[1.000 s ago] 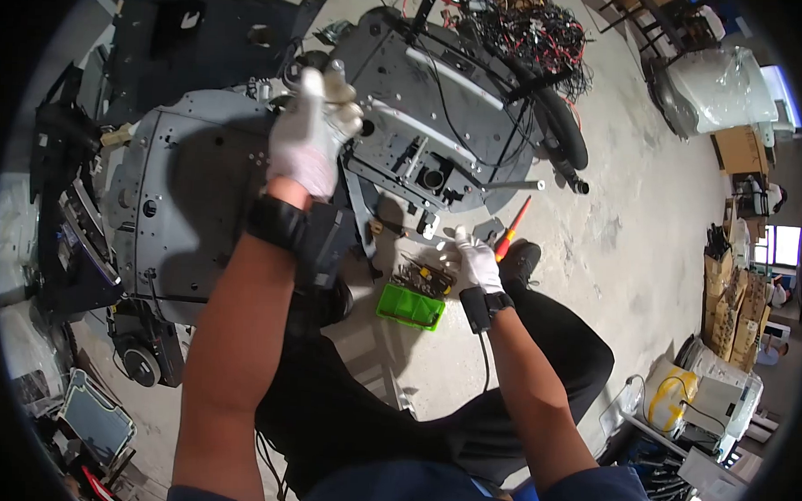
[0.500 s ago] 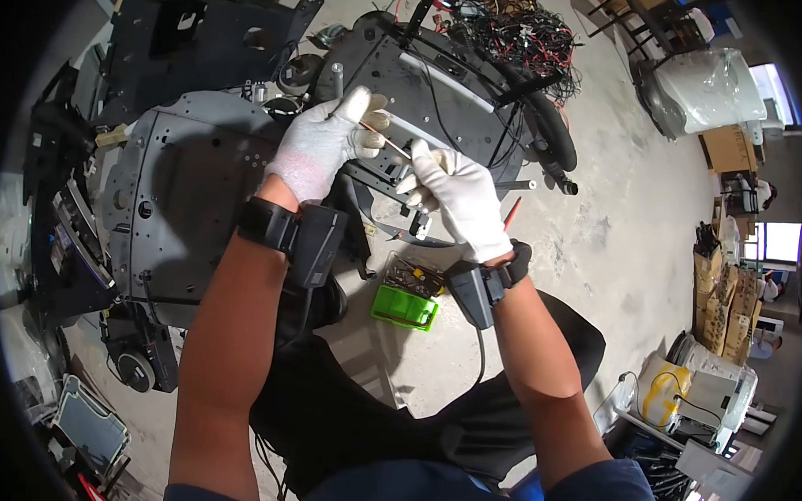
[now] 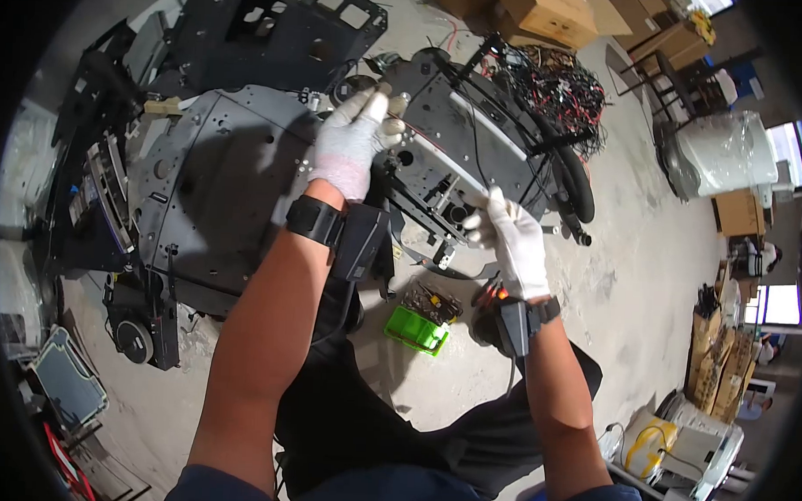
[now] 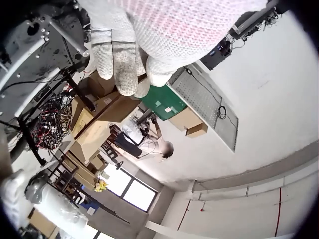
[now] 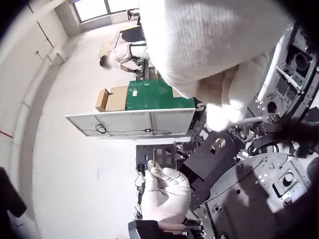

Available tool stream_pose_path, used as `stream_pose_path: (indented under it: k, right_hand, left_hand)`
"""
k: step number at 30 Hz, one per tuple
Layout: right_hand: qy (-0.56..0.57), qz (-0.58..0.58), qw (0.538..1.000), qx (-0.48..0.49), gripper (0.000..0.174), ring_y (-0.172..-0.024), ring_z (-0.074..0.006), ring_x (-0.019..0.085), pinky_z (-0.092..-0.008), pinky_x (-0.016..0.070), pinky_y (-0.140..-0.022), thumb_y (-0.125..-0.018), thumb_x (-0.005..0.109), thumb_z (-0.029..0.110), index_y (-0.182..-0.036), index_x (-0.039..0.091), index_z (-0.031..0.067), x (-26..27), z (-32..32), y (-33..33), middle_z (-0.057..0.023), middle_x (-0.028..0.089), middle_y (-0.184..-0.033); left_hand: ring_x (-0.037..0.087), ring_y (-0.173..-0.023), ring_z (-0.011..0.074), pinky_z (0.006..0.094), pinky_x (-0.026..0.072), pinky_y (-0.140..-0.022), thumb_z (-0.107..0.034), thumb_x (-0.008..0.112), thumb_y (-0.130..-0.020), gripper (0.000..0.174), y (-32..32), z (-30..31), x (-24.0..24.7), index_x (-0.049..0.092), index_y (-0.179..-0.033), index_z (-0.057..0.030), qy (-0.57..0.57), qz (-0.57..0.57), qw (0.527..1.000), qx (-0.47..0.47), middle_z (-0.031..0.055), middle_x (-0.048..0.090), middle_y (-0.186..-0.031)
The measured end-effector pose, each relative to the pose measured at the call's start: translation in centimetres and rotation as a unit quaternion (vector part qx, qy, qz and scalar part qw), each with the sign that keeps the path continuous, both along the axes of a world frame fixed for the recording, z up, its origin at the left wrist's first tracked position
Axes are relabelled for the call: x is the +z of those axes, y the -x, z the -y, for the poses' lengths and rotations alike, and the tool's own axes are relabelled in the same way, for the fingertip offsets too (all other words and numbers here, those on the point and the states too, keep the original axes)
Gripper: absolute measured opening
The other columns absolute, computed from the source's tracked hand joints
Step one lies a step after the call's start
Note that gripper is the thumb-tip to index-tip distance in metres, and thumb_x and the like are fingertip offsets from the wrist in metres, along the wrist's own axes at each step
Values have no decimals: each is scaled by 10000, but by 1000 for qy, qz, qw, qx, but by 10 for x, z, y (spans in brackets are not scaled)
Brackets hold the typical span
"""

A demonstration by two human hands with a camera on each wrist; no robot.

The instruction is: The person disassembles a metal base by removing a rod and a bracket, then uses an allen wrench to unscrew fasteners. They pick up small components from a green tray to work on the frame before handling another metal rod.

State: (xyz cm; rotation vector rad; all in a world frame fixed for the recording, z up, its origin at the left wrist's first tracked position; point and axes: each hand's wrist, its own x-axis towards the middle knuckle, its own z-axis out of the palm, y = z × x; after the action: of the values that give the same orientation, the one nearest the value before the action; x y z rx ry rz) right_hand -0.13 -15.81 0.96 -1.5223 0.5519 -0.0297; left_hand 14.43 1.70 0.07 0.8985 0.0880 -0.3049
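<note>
In a white knit glove, my left hand (image 3: 356,141) is raised over the grey metal panels. It pinches a thin reddish-brown rod (image 5: 154,157) between thumb and fingertips, as the right wrist view shows. My gloved right hand (image 3: 518,246) is apart from it, near the end of a white bar (image 3: 464,171) on the dark base plate (image 3: 433,93). Its fingers are loosely bent, and nothing shows between them. Under the right wrist, part of a red and yellow screwdriver (image 3: 498,294) shows, mostly hidden.
A green bin (image 3: 416,330) stands on the floor between the feet, beside a tray of small tools (image 3: 432,302). At left lies a large grey panel (image 3: 217,200). A tangle of wires (image 3: 557,92) and cardboard boxes (image 3: 550,17) are at the back. Another person (image 4: 154,144) is farther off.
The right hand rose from beside the screwdriver to the rod at the left hand, then drew back to the right. The left hand stayed raised with the rod. The head view has shifted.
</note>
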Motion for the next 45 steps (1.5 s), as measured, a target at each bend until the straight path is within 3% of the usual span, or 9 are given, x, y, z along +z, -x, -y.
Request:
stream_pose_path:
  k: [4, 7, 10, 14, 19, 27, 36, 40, 45]
  right_hand:
    - [41, -35, 999, 5, 382, -517, -34, 513, -168, 403, -498, -916, 473, 368, -820, 625, 32, -10, 12, 17, -27, 636, -677]
    - [82, -85, 993, 14, 382, -529, -34, 510, -170, 407, -500, -911, 481, 369, -886, 645, 25, -30, 25, 16, -22, 629, -676]
    - [58, -112, 991, 36, 372, -548, -46, 521, -177, 415, -506, -905, 491, 368, -920, 647, 30, -73, 34, 1, -16, 618, -682]
    - [123, -178, 972, 96, 341, -605, -84, 573, -218, 478, -567, -905, 498, 328, -934, 624, 12, -121, 26, -34, -44, 646, -746]
    - [97, -224, 958, 149, 341, -630, -92, 594, -219, 493, -588, -901, 495, 298, -977, 605, -16, -179, 19, -66, -65, 663, -812]
    - [42, -248, 964, 86, 306, -619, -64, 571, -192, 462, -555, -914, 490, 284, -999, 605, 13, -200, 11, -49, -25, 649, -788]
    - [67, -264, 959, 82, 285, -630, -75, 562, -205, 452, -609, -915, 493, 228, -1008, 591, -23, -239, 29, 7, -44, 625, -754]
    - [-39, -282, 958, 13, 268, -573, -83, 556, -203, 456, -555, -917, 490, 220, -1027, 564, -12, -224, 14, -3, -32, 606, -721]
    - [-28, -291, 956, 18, 276, -601, -91, 602, -214, 485, -544, -913, 488, 252, -838, 608, 15, -224, 12, -7, -44, 643, -738]
  left_hand:
    - [584, -706, 152, 267, 496, -651, -121, 555, -872, 221, -5, -18, 27, 552, -1078, -43, -31, -10, 999, 0, 104, 626, -924]
    - [567, -753, 141, 269, 482, -747, -123, 497, -889, 286, -31, -46, 52, 495, -1149, -2, -62, 113, 991, -40, 112, 596, -1003]
    - [578, -762, 122, 227, 498, -701, -113, 502, -885, 302, -52, -75, 58, 489, -1161, 8, -106, 152, 981, -57, 125, 586, -1044]
    - [587, -787, 113, 219, 506, -696, -154, 508, -892, 315, -84, -97, 6, 498, -1158, 15, -161, 174, 967, -93, 122, 584, -1063]
    - [588, -859, 137, 276, 485, -750, -194, 519, -900, 304, -94, -81, -86, 529, -1144, -12, -199, 51, 972, -117, 78, 617, -1004]
    - [610, -792, 120, 238, 462, -667, -177, 573, -869, 233, -108, -28, -238, 591, -1074, -69, -196, -108, 973, -62, 43, 645, -930]
    - [624, -748, 141, 236, 470, -645, -149, 588, -852, 250, -113, 15, -290, 582, -1065, -19, -149, -119, 982, -16, 79, 648, -910]
    - [625, -779, 163, 259, 489, -689, -150, 567, -869, 263, -112, 19, -292, 563, -1092, -10, -186, -108, 976, -37, 95, 643, -928]
    - [627, -772, 166, 260, 488, -692, -143, 566, -868, 252, -113, 26, -303, 570, -1083, -11, -180, -109, 977, -35, 100, 643, -927]
